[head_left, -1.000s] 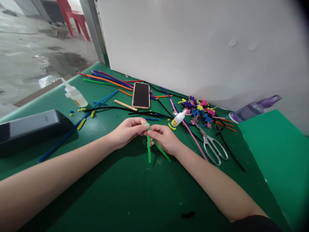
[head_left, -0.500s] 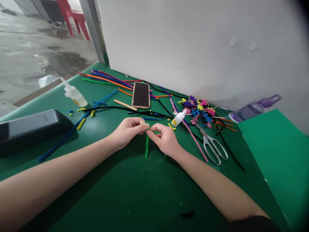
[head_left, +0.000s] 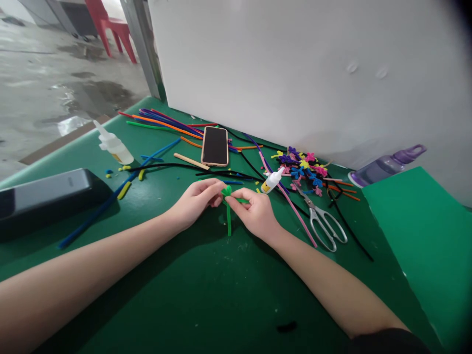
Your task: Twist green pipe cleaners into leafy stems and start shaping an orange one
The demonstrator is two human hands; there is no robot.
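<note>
A bright green pipe cleaner (head_left: 229, 221) is bent into small loops at its top, and one straight end hangs down. My left hand (head_left: 201, 200) pinches the looped part from the left, its thumb along the top. From the right, my right hand (head_left: 252, 209) pinches the same piece between thumb and forefinger; another green end runs under its fingers. Just beyond the right hand stands a small white glue bottle (head_left: 272, 181), tilted in view. Scissors (head_left: 322, 221) with silver handles lie to the right, beside a pink pipe cleaner (head_left: 300, 221).
Behind the hands lie a phone (head_left: 215, 146), a wooden stick (head_left: 191, 161) and a bundle of coloured pipe cleaners (head_left: 162, 120). Pipe-cleaner flowers (head_left: 304, 164) are heaped near a purple bottle (head_left: 387, 167). At left are a clear glue bottle (head_left: 116, 147) and a dark case (head_left: 51, 196).
The green loops now show above my fingertips, where they were mostly covered. The hanging end has shifted slightly right, and my left fingers have drawn back a little.
</note>
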